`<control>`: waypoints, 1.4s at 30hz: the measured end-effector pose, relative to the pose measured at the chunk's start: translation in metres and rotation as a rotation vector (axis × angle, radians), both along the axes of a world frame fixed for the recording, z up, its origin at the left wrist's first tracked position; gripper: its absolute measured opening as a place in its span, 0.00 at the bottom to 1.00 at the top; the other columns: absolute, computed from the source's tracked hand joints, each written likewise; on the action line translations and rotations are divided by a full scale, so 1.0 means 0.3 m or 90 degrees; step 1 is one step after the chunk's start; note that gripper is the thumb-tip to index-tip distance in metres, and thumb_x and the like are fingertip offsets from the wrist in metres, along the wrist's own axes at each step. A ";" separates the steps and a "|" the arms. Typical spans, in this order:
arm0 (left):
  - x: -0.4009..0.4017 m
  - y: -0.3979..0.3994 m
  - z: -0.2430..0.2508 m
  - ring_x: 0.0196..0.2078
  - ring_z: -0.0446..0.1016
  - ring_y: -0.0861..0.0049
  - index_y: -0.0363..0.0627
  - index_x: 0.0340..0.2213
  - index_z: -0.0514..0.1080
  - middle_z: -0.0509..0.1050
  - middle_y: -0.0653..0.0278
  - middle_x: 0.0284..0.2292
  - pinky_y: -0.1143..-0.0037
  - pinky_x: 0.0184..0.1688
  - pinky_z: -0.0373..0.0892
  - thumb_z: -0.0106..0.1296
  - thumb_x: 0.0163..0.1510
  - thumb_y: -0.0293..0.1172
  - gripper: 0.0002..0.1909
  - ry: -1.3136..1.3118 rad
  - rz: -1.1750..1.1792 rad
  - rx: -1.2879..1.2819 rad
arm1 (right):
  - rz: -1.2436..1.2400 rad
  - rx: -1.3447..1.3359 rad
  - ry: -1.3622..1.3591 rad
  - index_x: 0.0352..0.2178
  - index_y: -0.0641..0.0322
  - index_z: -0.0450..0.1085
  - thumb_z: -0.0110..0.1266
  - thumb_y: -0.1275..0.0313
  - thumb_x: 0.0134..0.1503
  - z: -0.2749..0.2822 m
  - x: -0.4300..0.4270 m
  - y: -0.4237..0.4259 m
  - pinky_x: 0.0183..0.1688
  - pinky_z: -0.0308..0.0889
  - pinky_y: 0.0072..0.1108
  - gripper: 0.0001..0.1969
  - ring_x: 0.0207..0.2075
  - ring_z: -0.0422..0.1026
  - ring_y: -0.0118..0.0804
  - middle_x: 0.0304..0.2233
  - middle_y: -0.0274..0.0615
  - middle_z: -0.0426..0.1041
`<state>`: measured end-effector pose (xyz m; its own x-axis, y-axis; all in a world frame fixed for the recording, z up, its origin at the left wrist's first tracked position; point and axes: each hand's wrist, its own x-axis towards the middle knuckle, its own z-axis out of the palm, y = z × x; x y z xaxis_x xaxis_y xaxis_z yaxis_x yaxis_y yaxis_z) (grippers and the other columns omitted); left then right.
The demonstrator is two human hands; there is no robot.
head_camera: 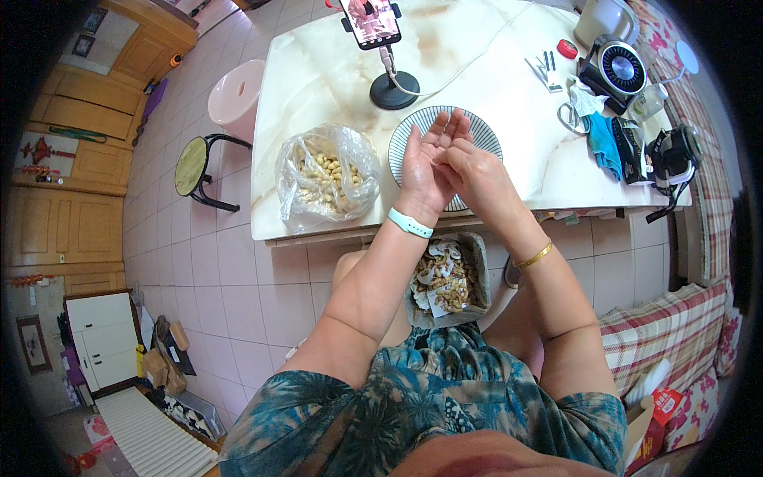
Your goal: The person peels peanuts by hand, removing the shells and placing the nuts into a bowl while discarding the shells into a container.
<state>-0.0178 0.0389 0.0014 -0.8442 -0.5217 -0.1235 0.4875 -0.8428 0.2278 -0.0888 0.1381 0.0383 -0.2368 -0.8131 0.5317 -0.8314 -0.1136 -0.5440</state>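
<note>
Over a striped plate [406,138] I hold both hands together. My left hand [430,167] is turned palm up with its fingers apart; whether something small lies in the palm cannot be made out. The bent fingers of my right hand [475,173] touch the left palm, and their tips are hidden. To the left of the plate stands a clear plastic bag [357,143] of unshelled peanuts [328,170]. Below the table edge, between my legs, is a lined waste bin [481,286] with shells and crumpled paper [438,271].
A phone [372,21] on a round-based stand [394,90] rises behind the plate, its cable crossing the marbled table [477,71]. Scissors [572,119], a blue cloth [605,146], a small fan [621,67] and a kettle [602,24] are at the right. A stool [194,166] stands left.
</note>
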 end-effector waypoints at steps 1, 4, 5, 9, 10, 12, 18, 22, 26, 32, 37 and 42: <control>0.001 0.000 -0.001 0.58 0.69 0.63 0.40 0.47 0.68 0.72 0.54 0.53 0.63 0.63 0.63 0.29 0.70 0.49 0.26 0.017 -0.011 0.006 | 0.000 0.000 0.000 0.28 0.67 0.71 0.57 0.78 0.52 0.000 0.002 0.000 0.33 0.72 0.36 0.03 0.31 0.76 0.52 0.30 0.49 0.73; 0.002 0.007 -0.001 0.57 0.70 0.64 0.39 0.48 0.69 0.72 0.54 0.53 0.65 0.62 0.64 0.30 0.70 0.49 0.26 0.021 -0.034 -0.003 | -0.007 0.000 -0.007 0.29 0.65 0.72 0.61 0.78 0.50 -0.001 0.005 -0.001 0.34 0.72 0.32 0.05 0.30 0.75 0.50 0.29 0.47 0.74; 0.002 0.009 -0.003 0.57 0.70 0.64 0.39 0.48 0.69 0.72 0.54 0.53 0.65 0.62 0.64 0.30 0.70 0.49 0.26 0.021 -0.034 -0.003 | -0.009 0.001 -0.004 0.29 0.65 0.72 0.61 0.78 0.50 -0.002 0.005 -0.001 0.34 0.72 0.32 0.05 0.30 0.75 0.50 0.30 0.47 0.74; 0.004 0.010 -0.005 0.57 0.70 0.65 0.39 0.48 0.69 0.73 0.55 0.53 0.65 0.62 0.64 0.30 0.70 0.48 0.26 0.019 -0.035 -0.004 | -0.006 -0.017 0.003 0.27 0.66 0.71 0.61 0.78 0.50 0.008 0.011 -0.004 0.33 0.72 0.32 0.05 0.30 0.76 0.50 0.30 0.46 0.75; 0.004 0.010 -0.005 0.57 0.70 0.66 0.39 0.48 0.69 0.73 0.55 0.53 0.65 0.62 0.64 0.30 0.70 0.48 0.26 0.023 -0.035 -0.002 | -0.006 -0.017 0.003 0.27 0.66 0.71 0.61 0.78 0.50 0.007 0.011 -0.005 0.33 0.72 0.32 0.05 0.30 0.76 0.50 0.30 0.46 0.75; 0.004 0.010 -0.003 0.57 0.70 0.66 0.39 0.48 0.69 0.73 0.55 0.52 0.65 0.62 0.64 0.30 0.70 0.48 0.26 0.019 -0.032 -0.002 | -0.008 -0.014 -0.003 0.27 0.66 0.71 0.60 0.78 0.50 0.000 0.011 -0.005 0.33 0.72 0.32 0.04 0.31 0.76 0.50 0.30 0.47 0.75; 0.000 0.016 0.003 0.56 0.71 0.67 0.39 0.47 0.70 0.74 0.56 0.51 0.66 0.62 0.64 0.30 0.70 0.48 0.26 0.007 -0.019 -0.012 | -0.028 0.009 -0.004 0.30 0.66 0.73 0.59 0.78 0.51 -0.039 0.005 -0.015 0.35 0.73 0.32 0.04 0.32 0.76 0.51 0.32 0.48 0.75; 0.005 0.003 -0.006 0.55 0.72 0.68 0.40 0.46 0.70 0.74 0.56 0.51 0.66 0.62 0.65 0.30 0.70 0.48 0.26 0.014 -0.007 -0.014 | -0.019 -0.018 -0.020 0.32 0.65 0.74 0.59 0.78 0.51 -0.021 0.018 -0.017 0.36 0.73 0.33 0.05 0.33 0.76 0.52 0.32 0.48 0.76; 0.004 0.002 -0.013 0.55 0.71 0.68 0.40 0.46 0.71 0.74 0.56 0.51 0.65 0.62 0.65 0.31 0.69 0.48 0.25 0.025 -0.013 -0.011 | -0.018 -0.009 -0.025 0.28 0.67 0.72 0.55 0.77 0.53 -0.005 0.022 -0.011 0.35 0.72 0.35 0.03 0.32 0.76 0.53 0.30 0.50 0.75; -0.002 0.033 0.024 0.53 0.73 0.66 0.38 0.46 0.69 0.75 0.54 0.48 0.66 0.60 0.67 0.30 0.70 0.51 0.28 -0.029 -0.025 0.034 | -0.042 0.076 -0.034 0.30 0.65 0.71 0.58 0.78 0.52 -0.010 0.005 0.001 0.35 0.72 0.33 0.04 0.32 0.76 0.52 0.31 0.49 0.75; 0.001 0.019 0.008 0.52 0.73 0.66 0.38 0.46 0.69 0.75 0.55 0.48 0.66 0.60 0.67 0.30 0.69 0.51 0.28 -0.006 -0.016 0.027 | -0.024 0.026 -0.025 0.31 0.65 0.73 0.59 0.78 0.52 -0.027 0.011 -0.012 0.34 0.72 0.33 0.04 0.32 0.76 0.52 0.31 0.48 0.75; 0.004 -0.006 -0.018 0.55 0.71 0.68 0.40 0.47 0.71 0.74 0.56 0.50 0.65 0.63 0.64 0.31 0.69 0.48 0.25 0.053 -0.020 0.002 | -0.028 -0.002 -0.015 0.34 0.62 0.77 0.60 0.78 0.52 -0.017 0.022 -0.013 0.35 0.73 0.32 0.07 0.32 0.76 0.51 0.32 0.47 0.75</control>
<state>-0.0165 0.0372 -0.0040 -0.8678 -0.4939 -0.0541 0.4774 -0.8591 0.1846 -0.0821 0.1343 0.0332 -0.2854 -0.7998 0.5281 -0.8223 -0.0787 -0.5636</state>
